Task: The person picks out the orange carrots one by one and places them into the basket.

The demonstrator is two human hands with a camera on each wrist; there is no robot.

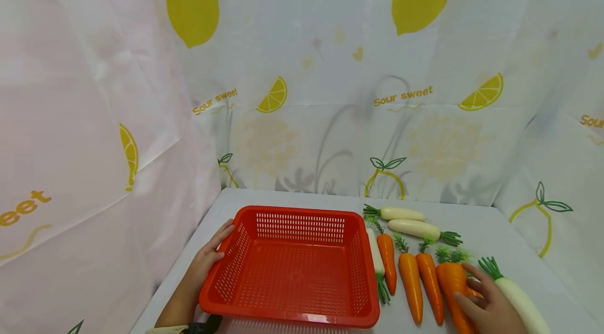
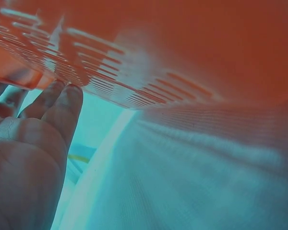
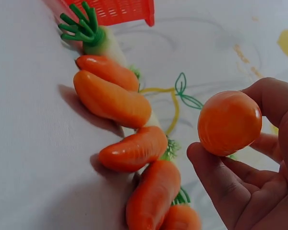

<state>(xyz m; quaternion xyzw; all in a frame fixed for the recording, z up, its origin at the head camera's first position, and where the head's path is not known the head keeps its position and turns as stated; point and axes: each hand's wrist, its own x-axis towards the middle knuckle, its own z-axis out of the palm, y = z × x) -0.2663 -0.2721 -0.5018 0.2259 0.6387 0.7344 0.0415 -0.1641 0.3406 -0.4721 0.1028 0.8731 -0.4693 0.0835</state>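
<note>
My left hand [image 1: 206,260] rests against the left side of a red plastic basket [image 1: 288,318]. In the left wrist view, the fairly straight fingers [image 2: 62,103] touch the basket's slotted wall [image 2: 101,62]. Over on the right, my right hand [image 1: 493,305] pinches a thick orange carrot [image 1: 452,276] between thumb and fingers. The right wrist view shows this carrot [image 3: 229,123] end-on, with its far part hidden. More carrots [image 1: 410,287] with leafy green tops lie between that hand and the basket. Another orange carrot [image 1: 473,293] is partly hidden behind the right fingers.
White radishes [image 1: 415,228] with green stems lie behind the carrots. One radish [image 1: 377,255] is beside the basket's right wall, and another radish [image 1: 521,300] lies right of my right hand. Lemon-printed curtains [image 1: 302,129] surround the white table [image 1: 500,234].
</note>
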